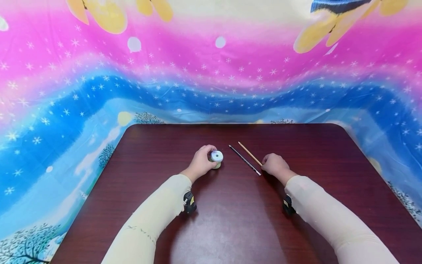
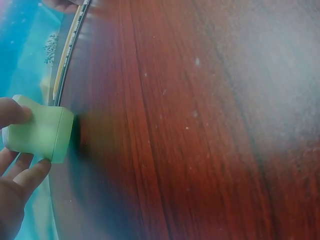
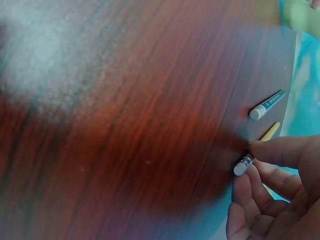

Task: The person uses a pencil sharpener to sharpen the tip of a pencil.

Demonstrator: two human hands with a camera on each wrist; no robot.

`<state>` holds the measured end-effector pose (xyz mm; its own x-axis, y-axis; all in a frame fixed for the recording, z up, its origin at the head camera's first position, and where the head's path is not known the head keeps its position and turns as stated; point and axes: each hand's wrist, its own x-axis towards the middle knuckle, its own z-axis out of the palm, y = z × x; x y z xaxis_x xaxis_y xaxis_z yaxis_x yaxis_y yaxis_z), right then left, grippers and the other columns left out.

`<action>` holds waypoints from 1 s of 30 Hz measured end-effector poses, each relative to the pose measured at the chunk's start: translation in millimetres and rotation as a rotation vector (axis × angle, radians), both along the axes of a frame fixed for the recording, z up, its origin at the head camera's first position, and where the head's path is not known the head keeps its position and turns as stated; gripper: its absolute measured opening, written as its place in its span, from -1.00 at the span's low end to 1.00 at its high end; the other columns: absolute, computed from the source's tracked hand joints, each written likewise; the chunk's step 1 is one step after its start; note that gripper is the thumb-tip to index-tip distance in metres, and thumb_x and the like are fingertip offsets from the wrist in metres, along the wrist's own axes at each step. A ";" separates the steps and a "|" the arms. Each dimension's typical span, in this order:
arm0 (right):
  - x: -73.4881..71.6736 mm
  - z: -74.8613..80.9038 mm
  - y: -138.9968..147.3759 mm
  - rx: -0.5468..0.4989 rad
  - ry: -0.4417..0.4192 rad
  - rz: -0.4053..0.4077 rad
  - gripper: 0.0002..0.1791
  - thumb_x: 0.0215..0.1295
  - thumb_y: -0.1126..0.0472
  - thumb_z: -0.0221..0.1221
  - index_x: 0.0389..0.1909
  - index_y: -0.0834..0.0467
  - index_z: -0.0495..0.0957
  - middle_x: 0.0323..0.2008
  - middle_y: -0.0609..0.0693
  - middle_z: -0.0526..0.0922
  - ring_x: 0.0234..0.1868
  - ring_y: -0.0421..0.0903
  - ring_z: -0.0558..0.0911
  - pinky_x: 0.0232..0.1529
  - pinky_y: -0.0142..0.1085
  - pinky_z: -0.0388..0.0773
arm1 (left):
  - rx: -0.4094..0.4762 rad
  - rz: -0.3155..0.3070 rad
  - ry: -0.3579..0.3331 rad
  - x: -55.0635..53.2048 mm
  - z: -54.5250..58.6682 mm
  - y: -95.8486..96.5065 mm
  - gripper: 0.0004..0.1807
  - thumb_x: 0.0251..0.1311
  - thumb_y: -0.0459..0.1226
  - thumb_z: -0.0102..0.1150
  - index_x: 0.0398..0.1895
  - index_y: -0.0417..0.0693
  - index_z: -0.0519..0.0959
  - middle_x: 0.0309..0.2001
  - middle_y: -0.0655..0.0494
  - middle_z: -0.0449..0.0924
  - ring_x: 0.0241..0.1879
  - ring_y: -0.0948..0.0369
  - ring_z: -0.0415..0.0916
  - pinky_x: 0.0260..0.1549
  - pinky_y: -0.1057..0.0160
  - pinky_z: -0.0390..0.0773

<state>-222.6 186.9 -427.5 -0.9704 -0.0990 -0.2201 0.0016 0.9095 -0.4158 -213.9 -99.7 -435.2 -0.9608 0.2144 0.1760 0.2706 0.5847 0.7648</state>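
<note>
My left hand (image 1: 202, 161) grips a light green pencil sharpener (image 2: 42, 131) with a pale round top and a small dark hole in it, held upright close over the table. Thumb and fingers go round its sides in the left wrist view. My right hand (image 1: 275, 165) pinches a yellow pencil (image 1: 250, 153) near its eraser end, between thumb and fingers. The yellow pencil's tip points away, toward the table's far side. Beside it lies a black patterned pencil (image 1: 244, 160) with a white end, nearly parallel and between the two hands.
The dark red-brown wooden table (image 1: 217, 227) has rounded far corners. A colourful printed cloth (image 1: 211, 80) hangs behind it and along both sides. Each wrist wears a small black camera, the left camera (image 1: 189, 202) near the sleeve's cuff.
</note>
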 end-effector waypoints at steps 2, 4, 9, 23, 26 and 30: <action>0.1 0.3 -0.3 -0.003 -0.008 -0.001 -0.92 0.20 0.28 0.16 -0.45 0.17 0.56 -0.55 -0.04 0.53 -0.51 -0.09 0.47 -0.42 -0.22 0.41 | -0.005 -0.003 -0.012 -0.8 -0.1 -0.1 -0.52 -0.07 -0.47 0.42 -0.02 -0.19 0.51 -0.05 -0.07 0.51 -0.06 0.05 0.50 0.02 0.10 0.49; 0.3 0.8 -0.7 -0.008 -0.012 0.000 -0.90 0.21 0.28 0.15 -0.49 0.16 0.54 -0.60 -0.06 0.49 -0.54 -0.09 0.44 -0.45 -0.24 0.37 | -0.006 -0.006 -0.026 -1.3 0.3 -0.2 -0.52 -0.07 -0.47 0.41 -0.01 -0.19 0.50 -0.04 -0.07 0.50 -0.05 0.05 0.49 0.03 0.10 0.49; 1.3 2.0 -1.8 -0.017 -0.015 0.004 -0.86 0.20 0.29 0.14 -0.54 0.14 0.51 -0.66 -0.09 0.41 -0.57 -0.11 0.40 -0.48 -0.26 0.32 | -0.016 -0.007 -0.038 -2.3 0.8 -0.1 -0.51 -0.06 -0.47 0.40 0.01 -0.19 0.50 -0.03 -0.07 0.50 -0.03 0.05 0.48 0.04 0.09 0.48; -0.6 4.8 -4.7 0.005 -0.016 0.008 -0.90 0.19 0.30 0.13 -0.51 0.14 0.53 -0.63 -0.07 0.46 -0.55 -0.10 0.42 -0.48 -0.25 0.34 | -0.024 0.002 -0.051 -5.3 -1.0 -3.5 -0.51 0.00 -0.45 0.39 0.05 -0.19 0.49 0.02 -0.10 0.49 0.04 0.03 0.45 0.11 0.06 0.45; -2.2 5.6 -5.2 0.011 -0.007 0.009 -0.93 0.17 0.29 0.14 -0.46 0.16 0.56 -0.55 -0.03 0.53 -0.51 -0.08 0.47 -0.45 -0.22 0.40 | -0.025 0.003 -0.048 -6.1 0.1 -4.2 -0.50 0.00 -0.45 0.39 0.07 -0.19 0.48 0.03 -0.11 0.49 0.05 0.03 0.45 0.11 0.06 0.45; -2.3 5.5 -5.2 0.011 -0.006 0.008 -0.94 0.18 0.27 0.15 -0.44 0.16 0.56 -0.52 -0.03 0.55 -0.50 -0.08 0.47 -0.43 -0.22 0.41 | -0.020 0.001 -0.037 -6.2 -0.5 -6.0 -0.43 -0.01 -0.45 0.39 0.14 -0.21 0.45 0.05 -0.13 0.49 0.05 0.02 0.46 0.11 0.06 0.45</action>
<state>-224.8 181.7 -422.0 -0.9682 -0.1040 -0.2274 -0.0029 0.9140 -0.4056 -220.1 -105.6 -435.8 -0.9668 0.2168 0.1356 0.2416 0.6005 0.7623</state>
